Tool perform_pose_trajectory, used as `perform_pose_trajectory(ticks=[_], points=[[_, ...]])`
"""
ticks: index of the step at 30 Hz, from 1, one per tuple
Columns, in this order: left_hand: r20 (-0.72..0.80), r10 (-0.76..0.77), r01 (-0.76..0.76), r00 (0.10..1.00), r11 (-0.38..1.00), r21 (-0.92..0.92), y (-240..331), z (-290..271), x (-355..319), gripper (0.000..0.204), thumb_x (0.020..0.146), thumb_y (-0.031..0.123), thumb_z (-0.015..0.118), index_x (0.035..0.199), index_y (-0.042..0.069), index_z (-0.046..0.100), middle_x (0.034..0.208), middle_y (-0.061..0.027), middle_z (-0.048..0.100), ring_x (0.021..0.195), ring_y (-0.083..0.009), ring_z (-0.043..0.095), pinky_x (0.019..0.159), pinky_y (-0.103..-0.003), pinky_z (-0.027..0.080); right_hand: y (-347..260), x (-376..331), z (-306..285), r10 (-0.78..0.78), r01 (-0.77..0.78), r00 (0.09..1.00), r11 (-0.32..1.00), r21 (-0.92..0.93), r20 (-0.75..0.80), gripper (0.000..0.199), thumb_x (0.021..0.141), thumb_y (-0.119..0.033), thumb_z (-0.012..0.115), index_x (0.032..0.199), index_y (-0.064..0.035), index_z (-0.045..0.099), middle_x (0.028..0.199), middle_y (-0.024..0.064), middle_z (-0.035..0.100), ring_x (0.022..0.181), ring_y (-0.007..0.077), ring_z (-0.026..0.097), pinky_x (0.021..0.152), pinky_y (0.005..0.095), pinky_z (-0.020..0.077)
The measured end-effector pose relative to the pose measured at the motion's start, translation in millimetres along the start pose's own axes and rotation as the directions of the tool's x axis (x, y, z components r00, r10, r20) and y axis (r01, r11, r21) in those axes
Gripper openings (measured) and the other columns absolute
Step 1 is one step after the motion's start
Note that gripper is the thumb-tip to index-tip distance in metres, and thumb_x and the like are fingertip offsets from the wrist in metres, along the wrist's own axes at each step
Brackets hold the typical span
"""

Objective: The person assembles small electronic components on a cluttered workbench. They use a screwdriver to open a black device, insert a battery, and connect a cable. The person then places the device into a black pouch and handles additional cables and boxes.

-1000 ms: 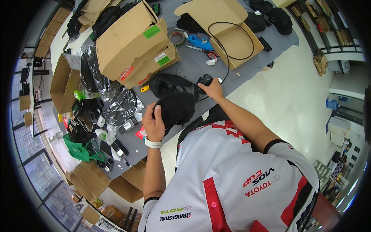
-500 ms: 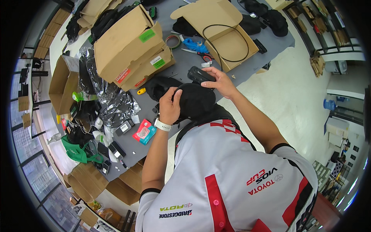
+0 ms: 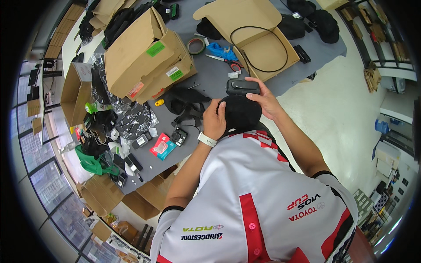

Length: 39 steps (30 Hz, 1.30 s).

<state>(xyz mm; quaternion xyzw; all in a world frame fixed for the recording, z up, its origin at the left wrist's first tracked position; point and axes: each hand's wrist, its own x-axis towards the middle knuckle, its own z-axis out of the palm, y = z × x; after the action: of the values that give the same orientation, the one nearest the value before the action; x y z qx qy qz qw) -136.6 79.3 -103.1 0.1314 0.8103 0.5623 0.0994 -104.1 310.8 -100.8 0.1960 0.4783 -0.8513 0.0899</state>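
Observation:
My left hand (image 3: 214,119) grips the left side of a round black cap (image 3: 241,115), held close to my body at the table's near edge. Pinched between the thumb and fingers of my right hand (image 3: 266,100) is a black, rounded box-shaped device (image 3: 237,87), right at the cap's far edge. Whether the two are joined cannot be seen. A thin black cable (image 3: 231,41) loops over an open cardboard box and comes down close to the device. Left of my left hand lies another black cap (image 3: 180,100) with straps, and a small black box-shaped unit (image 3: 178,136).
Stacked cardboard boxes (image 3: 142,57) stand at the left, with the open cardboard box (image 3: 280,65) far right. Red-handled scissors (image 3: 235,65), a tape roll (image 3: 196,46) and a blue plastic bag (image 3: 221,51) lie between. A red-and-blue packet (image 3: 163,147) sits near the front edge.
Both hands have shifted right with the cap and the device. The device has turned from slanted to nearly level. More of the strapped cap and the small black unit now shows on the left.

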Motion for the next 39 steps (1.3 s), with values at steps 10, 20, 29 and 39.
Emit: perform_pose_trajectory(ticks=[10, 20, 29, 39], points=[[-0.095, 0.087, -0.057, 0.992, 0.959, 0.277, -44, 2, 56, 0.025, 0.107, 0.018, 0.06, 0.098, -0.001, 0.074, 0.092, -0.0138, 0.073, 0.085, -0.0287, 0.069, 0.077, -0.038, 0.052, 9, 21, -19, -0.066, 0.072, 0.997, 0.986, -0.149, 0.049, 0.083, 0.085, 0.012, 0.08, 0.155, -0.0107, 0.04, 0.143, 0.0112, 0.058, 0.13, 0.0205, 0.062, 0.111, 0.0358, 0.053], [0.15, -0.012, -0.126, 0.989, 0.477, 0.87, -158, 5, 90, 0.012, 0.088, 0.017, 0.073, 0.091, 0.005, 0.077, 0.101, -0.0149, 0.076, 0.104, -0.0358, 0.068, 0.093, -0.05, 0.051, 10, 31, -29, -0.06, 0.066, 0.997, 0.991, -0.116, 0.055, 0.078, 0.085, 0.011, 0.081, 0.149, -0.0113, 0.043, 0.139, 0.011, 0.058, 0.125, 0.0195, 0.063, 0.108, 0.0339, 0.0544], [0.09, 0.114, -0.138, 0.989, 0.543, 0.828, -182, 1, 79, 0.011, 0.09, 0.013, 0.072, 0.094, 0.003, 0.072, 0.097, -0.0162, 0.072, 0.102, -0.0384, 0.065, 0.091, -0.049, 0.053, 4, 30, -23, -0.047, 0.051, 0.998, 0.994, -0.096, 0.037, 0.079, 0.085, 0.01, 0.083, 0.149, -0.0126, 0.043, 0.139, 0.0105, 0.057, 0.125, 0.0196, 0.064, 0.108, 0.0342, 0.0547], [-0.072, 0.122, -0.105, 0.99, 0.972, 0.208, 24, -8, 50, 0.012, 0.089, 0.008, 0.081, 0.098, 0.006, 0.073, 0.101, -0.0114, 0.069, 0.103, -0.0316, 0.062, 0.094, -0.041, 0.05, 11, 30, -9, -0.179, 0.182, 0.983, 0.972, -0.149, 0.038, 0.079, 0.086, 0.011, 0.081, 0.149, -0.011, 0.039, 0.141, 0.0122, 0.056, 0.128, 0.0206, 0.062, 0.108, 0.0357, 0.0553]])
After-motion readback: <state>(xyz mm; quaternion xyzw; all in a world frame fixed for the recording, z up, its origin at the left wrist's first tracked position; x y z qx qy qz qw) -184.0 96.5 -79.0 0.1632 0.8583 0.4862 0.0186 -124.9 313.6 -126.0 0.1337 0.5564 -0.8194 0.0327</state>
